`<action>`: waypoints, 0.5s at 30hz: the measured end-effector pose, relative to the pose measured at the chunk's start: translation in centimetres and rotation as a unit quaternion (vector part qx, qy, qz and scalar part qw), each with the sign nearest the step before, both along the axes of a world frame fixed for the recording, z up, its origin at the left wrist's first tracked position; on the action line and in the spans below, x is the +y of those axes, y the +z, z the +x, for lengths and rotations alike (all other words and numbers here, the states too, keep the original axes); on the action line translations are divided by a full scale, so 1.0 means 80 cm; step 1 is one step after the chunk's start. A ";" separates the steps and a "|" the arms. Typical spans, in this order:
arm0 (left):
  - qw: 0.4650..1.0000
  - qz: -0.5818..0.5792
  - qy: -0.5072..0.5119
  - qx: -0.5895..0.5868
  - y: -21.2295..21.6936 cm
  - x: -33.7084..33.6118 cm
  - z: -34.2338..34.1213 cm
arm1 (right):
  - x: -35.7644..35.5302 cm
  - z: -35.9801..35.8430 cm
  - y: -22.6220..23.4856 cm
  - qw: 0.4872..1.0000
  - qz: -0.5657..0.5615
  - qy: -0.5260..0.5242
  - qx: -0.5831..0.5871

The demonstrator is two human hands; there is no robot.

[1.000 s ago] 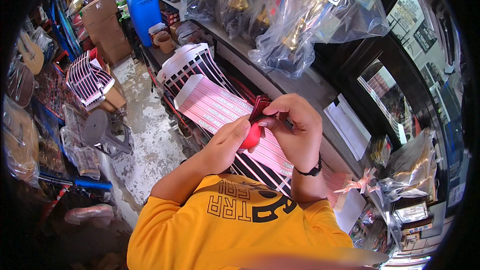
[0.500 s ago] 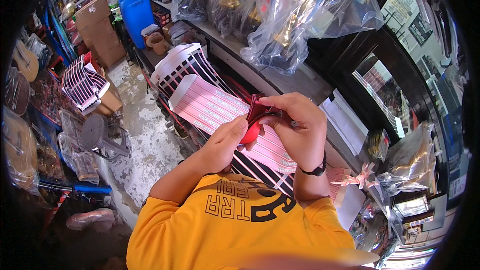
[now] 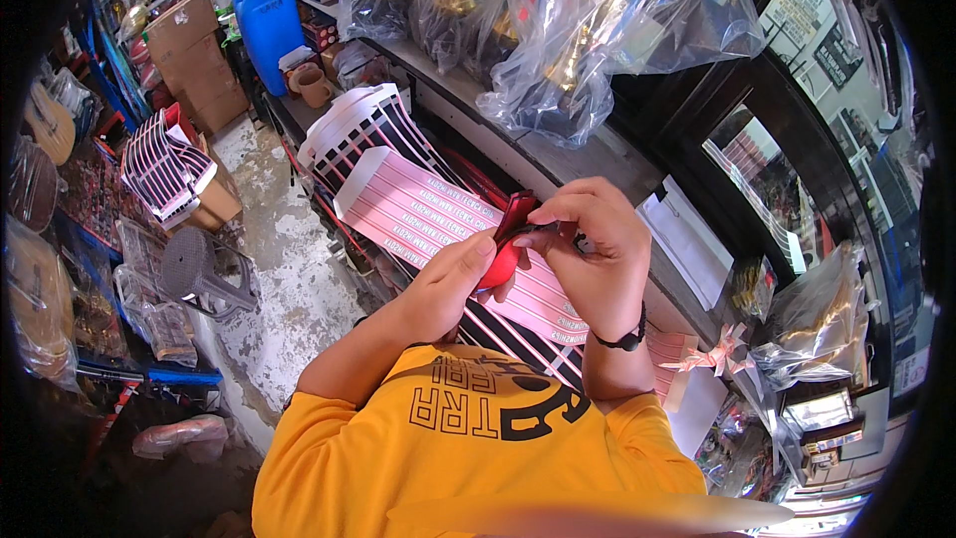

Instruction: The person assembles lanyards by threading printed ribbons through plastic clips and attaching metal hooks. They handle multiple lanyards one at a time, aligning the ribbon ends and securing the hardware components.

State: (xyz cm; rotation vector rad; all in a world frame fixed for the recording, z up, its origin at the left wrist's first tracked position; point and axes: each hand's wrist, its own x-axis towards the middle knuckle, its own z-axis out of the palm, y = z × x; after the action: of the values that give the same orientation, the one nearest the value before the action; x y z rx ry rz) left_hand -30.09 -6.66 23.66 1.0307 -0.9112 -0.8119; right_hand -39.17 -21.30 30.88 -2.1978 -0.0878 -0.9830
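Both hands are together over a worktable, around a small glossy red object [image 3: 506, 261] with a darker red flap [image 3: 515, 211] standing up from it. Its exact kind is hard to make out. My left hand [image 3: 453, 284] grips the red part from the left, thumb on top. My right hand [image 3: 597, 254] pinches its dark edge near the flap, with fingers curled. Just beneath lies a pink sheet [image 3: 403, 207] printed with rows of white lettering. Black-and-white striped strips [image 3: 383, 120] stick out from under that sheet.
Plastic-wrapped gold trophies [image 3: 573, 50] line the shelf ahead. At the far left of the bench stand a blue jerrycan [image 3: 267, 30] and a brown mug [image 3: 311, 88]. A grey stool [image 3: 194, 264] and a carton with striped strips [image 3: 214, 201] are left on the floor. White papers [image 3: 687, 249] lie right.
My right fingers have shifted slightly along the object's dark edge, and the dark red flap has tilted to the right. My left hand keeps its grip almost unmoved.
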 end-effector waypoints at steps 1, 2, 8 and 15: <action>1.000 0.005 -0.004 0.003 0.000 -0.001 0.000 | -0.001 0.000 0.001 1.000 -0.002 -0.007 0.005; 1.000 0.011 -0.008 0.005 -0.001 -0.001 0.000 | -0.002 0.000 0.001 1.000 -0.005 -0.011 0.005; 1.000 -0.005 -0.010 0.025 -0.002 -0.004 0.000 | -0.004 0.002 0.000 0.998 -0.061 0.007 -0.032; 0.999 0.012 -0.020 0.034 -0.001 -0.003 0.000 | -0.005 0.005 -0.002 0.996 -0.076 0.005 -0.036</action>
State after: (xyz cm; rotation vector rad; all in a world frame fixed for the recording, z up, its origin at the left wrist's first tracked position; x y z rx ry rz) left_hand -30.05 -6.89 23.57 1.0023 -0.8695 -0.8883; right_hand -38.80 -21.71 30.69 -2.2966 -0.2114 -1.0807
